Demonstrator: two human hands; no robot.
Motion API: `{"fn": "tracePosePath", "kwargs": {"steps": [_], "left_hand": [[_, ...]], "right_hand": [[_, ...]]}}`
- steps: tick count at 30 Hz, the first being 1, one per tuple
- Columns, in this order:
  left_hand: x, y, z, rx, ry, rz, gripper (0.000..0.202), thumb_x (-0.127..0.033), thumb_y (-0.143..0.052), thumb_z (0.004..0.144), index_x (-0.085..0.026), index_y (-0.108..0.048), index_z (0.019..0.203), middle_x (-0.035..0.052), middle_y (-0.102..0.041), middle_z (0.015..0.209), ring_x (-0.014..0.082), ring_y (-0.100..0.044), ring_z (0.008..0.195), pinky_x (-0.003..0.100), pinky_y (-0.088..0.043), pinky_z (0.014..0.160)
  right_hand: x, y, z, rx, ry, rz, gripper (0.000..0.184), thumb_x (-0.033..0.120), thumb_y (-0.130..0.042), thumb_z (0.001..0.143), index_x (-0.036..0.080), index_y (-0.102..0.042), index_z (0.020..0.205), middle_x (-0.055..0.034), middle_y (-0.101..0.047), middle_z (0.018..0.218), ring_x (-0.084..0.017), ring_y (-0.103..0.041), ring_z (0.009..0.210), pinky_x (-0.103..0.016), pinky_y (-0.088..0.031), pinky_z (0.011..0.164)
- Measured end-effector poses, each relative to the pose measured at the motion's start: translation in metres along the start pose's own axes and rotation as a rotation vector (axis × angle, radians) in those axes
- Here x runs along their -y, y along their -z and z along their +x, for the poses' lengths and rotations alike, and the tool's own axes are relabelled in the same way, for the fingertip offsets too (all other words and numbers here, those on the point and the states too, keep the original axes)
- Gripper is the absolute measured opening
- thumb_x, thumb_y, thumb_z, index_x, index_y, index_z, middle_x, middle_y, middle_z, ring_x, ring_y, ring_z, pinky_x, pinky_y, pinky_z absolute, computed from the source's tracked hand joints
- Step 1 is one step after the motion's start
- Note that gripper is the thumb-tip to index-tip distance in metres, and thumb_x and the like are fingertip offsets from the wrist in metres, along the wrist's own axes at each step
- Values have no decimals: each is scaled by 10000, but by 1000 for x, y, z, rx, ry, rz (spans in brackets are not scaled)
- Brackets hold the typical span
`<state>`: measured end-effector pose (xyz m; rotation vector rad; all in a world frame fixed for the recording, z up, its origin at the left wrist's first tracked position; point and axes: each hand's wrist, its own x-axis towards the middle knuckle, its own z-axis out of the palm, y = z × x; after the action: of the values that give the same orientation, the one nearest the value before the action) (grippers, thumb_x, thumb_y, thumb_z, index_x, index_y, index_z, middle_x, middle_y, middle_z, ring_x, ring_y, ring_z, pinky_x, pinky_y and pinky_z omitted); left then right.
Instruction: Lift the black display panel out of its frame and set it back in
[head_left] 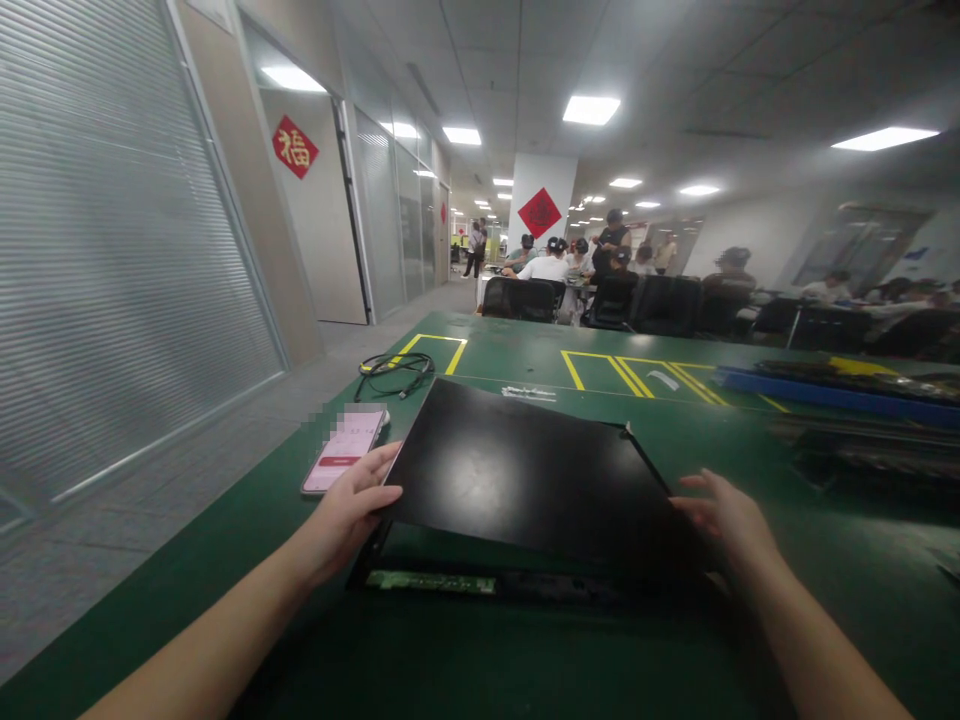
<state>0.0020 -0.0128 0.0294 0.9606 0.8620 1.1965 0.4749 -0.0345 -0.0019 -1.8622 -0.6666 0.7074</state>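
A thin, glossy black panel (487, 460) is tilted above a black frame (555, 588) on the green table. My left hand (360, 500) pinches the panel's left edge, thumb on top and fingers behind. At the right edge is my right hand (720, 510), its fingers apart and partly stretched out; whether the fingertips touch the panel I cannot tell. Along the frame's near side runs a green circuit board strip (431, 581). The panel hides most of the frame's inside.
A lit phone (349, 450) lies beside my left hand, with a coiled black cable (397, 376) beyond it. Small white strips (529, 394) lie behind the panel. A blue tray (840, 398) and dark parts (877, 460) occupy the right. People sit at tables farther back.
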Motion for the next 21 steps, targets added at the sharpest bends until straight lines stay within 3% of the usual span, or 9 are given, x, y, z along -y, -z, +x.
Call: {"fn": "tracePosePath", "kwargs": {"steps": [5, 9, 16, 21], "left_hand": [[6, 2, 3, -29, 40, -38, 723, -207, -913, 613, -187, -710, 1306, 131, -822, 1244, 392, -759, 1188, 432, -617, 966], [16, 6, 7, -67, 52, -61, 679, -160, -858, 607, -187, -716, 1271, 114, -830, 1184, 363, -782, 1097, 392, -627, 850], [17, 0, 7, -152, 90, -66, 598, -97, -755, 543, -170, -709, 1135, 108, -822, 1058, 334, -772, 992, 333, -589, 701], [10, -6, 6, -183, 123, -50, 396, -162, -804, 678, -193, -712, 1061, 69, -815, 984, 277, -767, 899, 305, -575, 685]], "right_hand": [[-10, 2, 10, -3, 92, -123, 469, 615, -509, 799, 221, -708, 956, -165, -821, 854, -278, -667, 705, -406, -471, 673], [-12, 4, 12, -15, 134, -212, 473, 613, -491, 823, 229, -726, 969, -150, -832, 888, -297, -690, 740, -426, -484, 683], [-5, 4, 4, -13, 234, -450, 280, 492, -613, 764, 285, -777, 858, -90, -824, 850, -335, -726, 830, -429, -510, 703], [-3, 2, 0, -51, 289, -516, 216, 427, -647, 759, 288, -799, 824, -81, -822, 875, -312, -725, 852, -388, -491, 686]]}}
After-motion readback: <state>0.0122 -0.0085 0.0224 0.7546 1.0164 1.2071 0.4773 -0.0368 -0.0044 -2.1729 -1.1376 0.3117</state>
